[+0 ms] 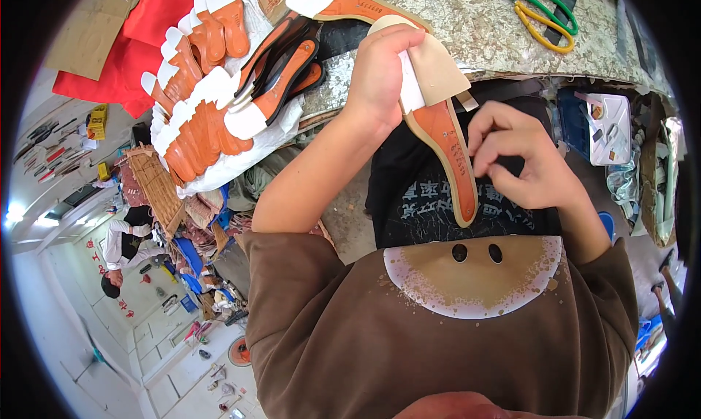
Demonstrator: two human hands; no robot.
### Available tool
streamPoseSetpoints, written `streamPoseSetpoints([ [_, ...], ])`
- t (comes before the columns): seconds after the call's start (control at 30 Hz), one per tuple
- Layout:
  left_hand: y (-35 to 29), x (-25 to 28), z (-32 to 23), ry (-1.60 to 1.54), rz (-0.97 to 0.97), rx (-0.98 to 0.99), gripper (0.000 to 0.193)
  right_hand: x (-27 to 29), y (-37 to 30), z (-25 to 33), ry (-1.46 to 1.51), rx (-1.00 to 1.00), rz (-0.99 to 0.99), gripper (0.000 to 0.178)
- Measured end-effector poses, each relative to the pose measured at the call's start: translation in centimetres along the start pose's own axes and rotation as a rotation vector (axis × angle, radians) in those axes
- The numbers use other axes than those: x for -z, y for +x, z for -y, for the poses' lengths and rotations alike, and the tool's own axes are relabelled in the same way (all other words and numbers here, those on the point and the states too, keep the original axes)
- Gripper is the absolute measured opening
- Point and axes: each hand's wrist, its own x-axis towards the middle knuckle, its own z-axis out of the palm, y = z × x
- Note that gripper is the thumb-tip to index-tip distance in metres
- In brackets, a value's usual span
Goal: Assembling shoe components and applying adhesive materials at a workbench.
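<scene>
In my left hand (380,72) is a half-made slipper (447,152), its toe end pointing away from me. A beige upper (437,67) spans the front of its orange insole, and the heel hangs over my lap. My left thumb presses on the upper; the other fingers are partly hidden beneath. My right hand (522,152) hovers beside the slipper's right edge with loosely bent fingers set apart and nothing visible between them. A small tan tab (467,100) sticks out from the upper's right side. Just beyond my left hand lies another white-toed orange sole (358,6).
Rows of orange insoles with white toes (197,138) lie on white sheeting at the left, beside black-edged soles (285,83). Scissors (544,21) with green and yellow handles rest on the worn worktable (467,17). Another person (128,244) is at the far left.
</scene>
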Motion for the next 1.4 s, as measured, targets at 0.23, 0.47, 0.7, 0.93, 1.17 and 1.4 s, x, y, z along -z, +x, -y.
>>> streamPoseSetpoints([
  [0.23, -0.2, -0.5, -0.3, -0.028, 0.012, 0.021, 0.014, 1.9, -0.7, -1.0, -0.288, -0.021, -0.027, 0.015],
  [0.47, 0.3, 0.7, 0.2, -0.02, 0.113, 0.019, 0.021, -1.9, 4.1, -0.3, -0.449, 0.083, -0.417, 0.017],
  [0.7, -0.8, -1.3, -0.7, 0.006, 0.023, -0.008, 0.018, -2.7, 6.5, -1.8, -0.711, 0.405, -0.516, 0.02],
  [0.93, 0.4, 0.3, 0.2, 0.035, 0.083, 0.016, 0.019, -2.7, 6.2, -1.8, -0.801, 0.423, -0.515, 0.018],
  [1.17, 0.3, -0.2, 0.3, 0.04, 0.056, 0.002, 0.017, -2.7, 6.4, -2.1, -0.83, 0.419, -0.491, 0.018],
  [1.4, 0.2, 0.0, 0.4, -0.007, 0.064, 0.028, 0.014, -2.6, 6.3, -2.0, -0.906, 0.396, -0.44, 0.025],
])
